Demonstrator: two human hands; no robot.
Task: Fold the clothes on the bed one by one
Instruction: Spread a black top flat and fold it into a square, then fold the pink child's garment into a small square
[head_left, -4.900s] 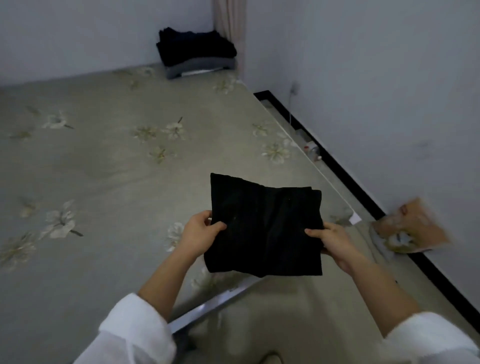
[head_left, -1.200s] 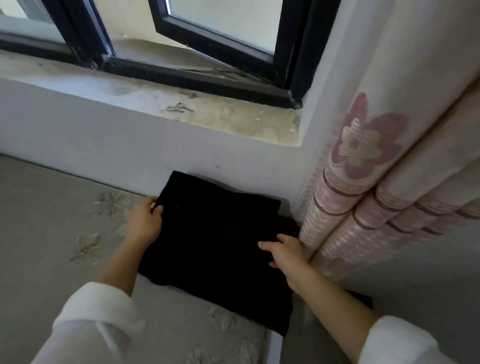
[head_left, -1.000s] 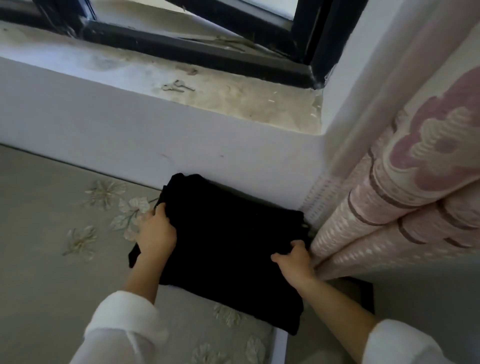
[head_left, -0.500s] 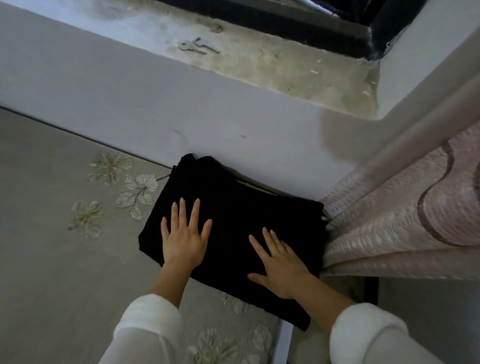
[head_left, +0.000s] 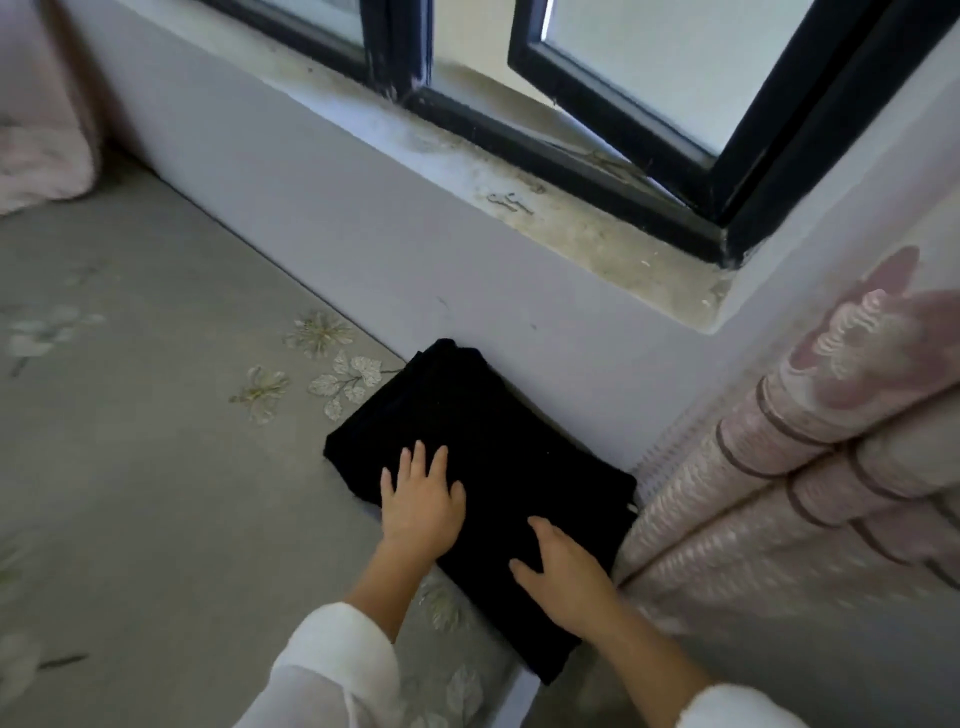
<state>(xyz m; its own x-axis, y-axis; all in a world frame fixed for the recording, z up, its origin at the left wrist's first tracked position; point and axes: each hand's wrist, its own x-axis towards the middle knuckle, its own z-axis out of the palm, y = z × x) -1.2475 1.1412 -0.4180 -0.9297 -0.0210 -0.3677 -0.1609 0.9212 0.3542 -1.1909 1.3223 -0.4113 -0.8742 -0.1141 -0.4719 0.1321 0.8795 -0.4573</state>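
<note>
Pressing flat and open, our left hand (head_left: 421, 506) and right hand (head_left: 563, 571) steadied the folded black garment (head_left: 483, 441); its corner, seemingly overhanging the bed (head_left: 156, 467), might have slipped off.

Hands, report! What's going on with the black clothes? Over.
Left hand, right hand: flat on clothes. Clothes folded, on bed by wall. Curtain beside, not blocking.

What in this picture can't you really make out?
Head view only.
- Black folded garment: its type; dark folded cloth hides all detail and anything beneath.
- Small object on the windowsill: too small to name.
- Pink fabric, upper left: cut off by the frame edge, blurred.
- Left hand and right hand: fingers straight on the garment; palms face down, so pressing or merely resting is unclear.
</note>
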